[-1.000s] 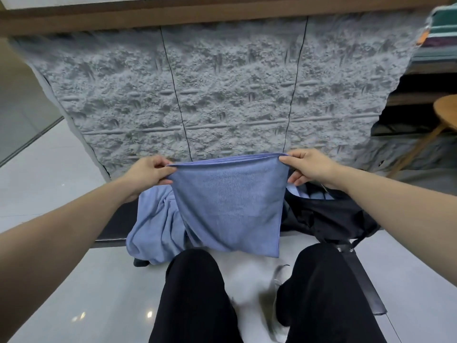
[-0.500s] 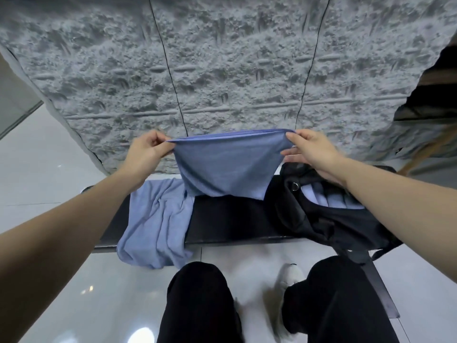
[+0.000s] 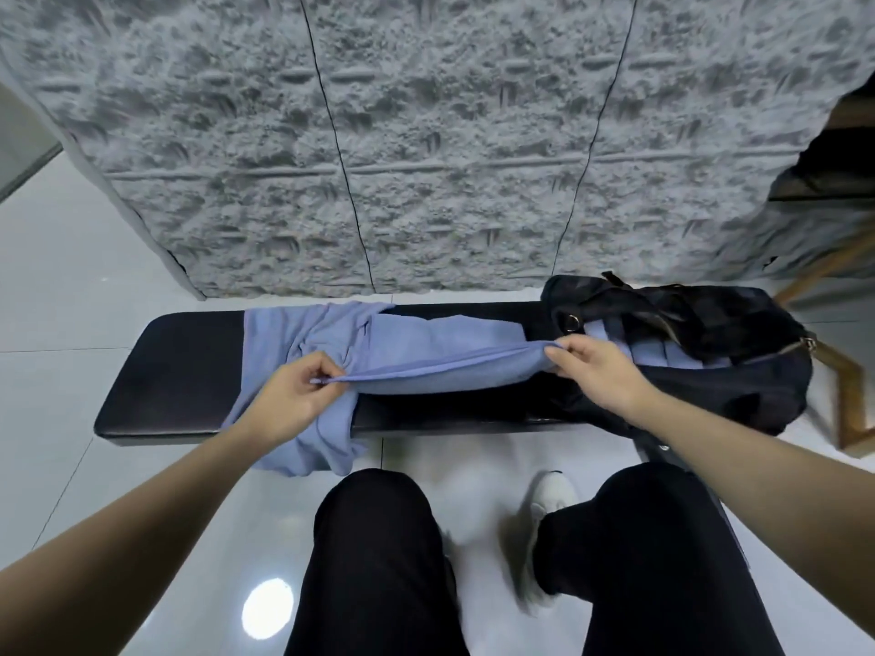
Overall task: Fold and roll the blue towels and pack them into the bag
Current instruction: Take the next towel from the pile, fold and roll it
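Left hand [image 3: 289,395] and right hand [image 3: 599,369] each pinch an end of the folded blue towel [image 3: 440,362], stretched low over the black bench [image 3: 184,371], loose towel [image 3: 303,338] under it, bag [image 3: 738,371] with rolled towels [image 3: 658,350] at right.

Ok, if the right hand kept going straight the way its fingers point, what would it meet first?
Probably only the blue towel that the right hand pinches; its fingers point left along it, toward the left hand. Depth is unclear.
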`<state>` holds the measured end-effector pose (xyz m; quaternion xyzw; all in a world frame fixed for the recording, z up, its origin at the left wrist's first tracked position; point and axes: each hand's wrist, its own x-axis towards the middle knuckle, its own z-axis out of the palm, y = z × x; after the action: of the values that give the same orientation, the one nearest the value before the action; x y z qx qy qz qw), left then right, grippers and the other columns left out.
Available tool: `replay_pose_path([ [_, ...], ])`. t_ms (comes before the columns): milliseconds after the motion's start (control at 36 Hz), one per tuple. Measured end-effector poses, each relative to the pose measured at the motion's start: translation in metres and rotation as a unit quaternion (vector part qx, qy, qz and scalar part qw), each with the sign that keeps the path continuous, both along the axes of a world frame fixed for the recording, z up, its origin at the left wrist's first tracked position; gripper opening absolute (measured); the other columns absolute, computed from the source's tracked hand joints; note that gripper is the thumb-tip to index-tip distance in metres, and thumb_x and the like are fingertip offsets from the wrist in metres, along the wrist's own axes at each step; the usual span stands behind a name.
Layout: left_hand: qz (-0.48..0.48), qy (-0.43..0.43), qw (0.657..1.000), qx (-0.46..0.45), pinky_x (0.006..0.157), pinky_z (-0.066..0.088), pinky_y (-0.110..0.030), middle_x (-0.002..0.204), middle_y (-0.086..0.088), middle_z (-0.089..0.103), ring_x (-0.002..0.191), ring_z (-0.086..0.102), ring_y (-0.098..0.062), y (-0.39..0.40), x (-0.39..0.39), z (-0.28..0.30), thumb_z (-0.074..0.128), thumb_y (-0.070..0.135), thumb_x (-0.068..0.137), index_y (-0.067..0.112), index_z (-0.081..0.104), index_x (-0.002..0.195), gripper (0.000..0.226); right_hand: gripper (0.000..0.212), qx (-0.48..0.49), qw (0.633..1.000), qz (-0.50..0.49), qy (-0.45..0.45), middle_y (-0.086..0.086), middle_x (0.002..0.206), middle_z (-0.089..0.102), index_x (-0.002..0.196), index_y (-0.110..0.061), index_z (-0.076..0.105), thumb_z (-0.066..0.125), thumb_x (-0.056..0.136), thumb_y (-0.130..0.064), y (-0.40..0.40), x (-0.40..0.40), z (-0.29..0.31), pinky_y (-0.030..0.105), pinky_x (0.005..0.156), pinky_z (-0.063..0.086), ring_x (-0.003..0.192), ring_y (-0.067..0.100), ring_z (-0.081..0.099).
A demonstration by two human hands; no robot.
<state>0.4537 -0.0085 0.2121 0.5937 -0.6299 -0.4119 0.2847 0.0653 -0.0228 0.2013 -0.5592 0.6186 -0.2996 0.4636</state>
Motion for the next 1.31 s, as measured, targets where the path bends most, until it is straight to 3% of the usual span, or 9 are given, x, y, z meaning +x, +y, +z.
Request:
replay_pose_path([
  [83, 0.023, 0.013, 0.999, 0.028, 0.079, 0.053, -0.036, 0.075, -0.015, 0.059, 0.074, 0.056, -0.018, 0.006, 0.006, -0.011, 0.063, 0.007, 0.093, 0.015, 0.060, 0.077, 0.018, 0.013, 0.021, 1.000, 0.003, -0.019, 0.009, 0.089, 0.068, 0.092, -0.016, 0.066, 0.056, 0.099, -0.021, 0.011, 0.007, -0.005, 0.040, 0.089, 0.057, 0.083, 0.019, 0.071],
  [222, 0.055, 0.053, 0.995, 0.057, 0.074, 0.061, -0.041, 0.075, -0.006, 0.051, 0.076, 0.051, -0.020, 0.009, 0.005, -0.015, 0.060, 0.009, 0.095, 0.001, 0.055, 0.089, 0.012, 0.017, 0.052, 0.998, -0.009, -0.036, 0.008, 0.077, 0.062, 0.101, -0.012, 0.065, 0.057, 0.098, -0.027, 0.021, 0.013, -0.007, 0.038, 0.063, 0.059, 0.067, 0.026, 0.069],
  [333, 0.076, 0.053, 0.995, 0.038, 0.058, 0.055, -0.030, 0.077, -0.010, 0.046, 0.068, 0.046, -0.018, 0.011, -0.001, -0.016, 0.057, 0.011, 0.097, 0.004, 0.055, 0.091, 0.010, 0.016, 0.016, 0.999, -0.022, -0.022, 0.002, 0.075, 0.060, 0.098, -0.015, 0.066, 0.057, 0.098, -0.029, 0.029, 0.017, -0.008, 0.032, 0.055, 0.052, 0.064, 0.016, 0.064],
  [417, 0.092, 0.056, 0.993, 0.041, 0.051, 0.042, -0.024, 0.071, -0.002, 0.049, 0.054, 0.044, -0.011, 0.011, -0.004, -0.021, 0.059, 0.014, 0.096, 0.014, 0.058, 0.088, 0.008, 0.014, -0.008, 1.000, -0.015, 0.013, -0.010, 0.061, 0.057, 0.094, -0.020, 0.068, 0.057, 0.098, -0.029, 0.035, 0.016, -0.014, 0.019, 0.055, 0.045, 0.059, 0.004, 0.053],
  [528, 0.091, 0.045, 0.994, 0.045, 0.067, 0.039, -0.027, 0.073, -0.001, 0.055, 0.064, 0.047, -0.011, 0.007, -0.005, -0.031, 0.063, 0.021, 0.094, 0.015, 0.063, 0.091, 0.007, 0.013, -0.009, 0.999, -0.023, 0.019, -0.023, 0.057, 0.055, 0.091, -0.022, 0.067, 0.058, 0.098, -0.028, 0.039, 0.013, -0.021, 0.010, 0.058, 0.039, 0.056, -0.005, 0.048],
  [722, 0.136, 0.074, 0.987, 0.050, 0.078, 0.045, -0.016, 0.088, 0.009, 0.069, 0.081, 0.061, 0.001, -0.023, -0.024, -0.035, 0.067, 0.026, 0.092, 0.017, 0.070, 0.094, 0.009, 0.016, 0.005, 0.999, -0.047, 0.014, -0.010, 0.076, 0.059, 0.097, -0.023, 0.067, 0.054, 0.099, -0.032, 0.030, 0.013, -0.031, 0.022, 0.069, 0.043, 0.066, 0.003, 0.050],
  [972, 0.202, 0.107, 0.965, 0.129, 0.075, 0.043, -0.036, 0.084, -0.003, 0.057, 0.079, 0.054, -0.017, -0.092, -0.031, -0.071, 0.069, 0.050, 0.075, 0.004, 0.064, 0.089, 0.048, 0.019, 0.016, 0.988, -0.143, -0.050, -0.012, 0.080, 0.062, 0.096, -0.020, 0.066, 0.051, 0.100, -0.031, -0.010, 0.032, -0.056, 0.023, 0.068, 0.043, 0.073, 0.006, 0.055],
  [1083, 0.207, 0.086, 0.963, 0.152, 0.068, 0.040, -0.032, 0.081, -0.006, 0.053, 0.078, 0.052, -0.018, -0.120, -0.036, -0.087, 0.066, 0.037, 0.089, 0.017, 0.058, 0.079, 0.024, 0.020, 0.029, 0.985, -0.170, -0.028, -0.003, 0.094, 0.067, 0.099, -0.019, 0.066, 0.051, 0.100, -0.033, -0.030, 0.042, -0.068, 0.031, 0.080, 0.049, 0.086, 0.012, 0.060],
  [1306, 0.232, 0.095, 0.944, 0.212, 0.062, 0.038, -0.030, 0.080, -0.006, 0.052, 0.076, 0.050, -0.021, -0.156, -0.046, -0.113, 0.063, 0.028, 0.094, 0.019, 0.047, 0.074, 0.027, 0.024, 0.092, 0.982, -0.162, 0.001, -0.002, 0.091, 0.063, 0.105, -0.017, 0.064, 0.050, 0.099, -0.035, -0.075, 0.050, -0.090, 0.031, 0.079, 0.044, 0.085, 0.015, 0.055],
])
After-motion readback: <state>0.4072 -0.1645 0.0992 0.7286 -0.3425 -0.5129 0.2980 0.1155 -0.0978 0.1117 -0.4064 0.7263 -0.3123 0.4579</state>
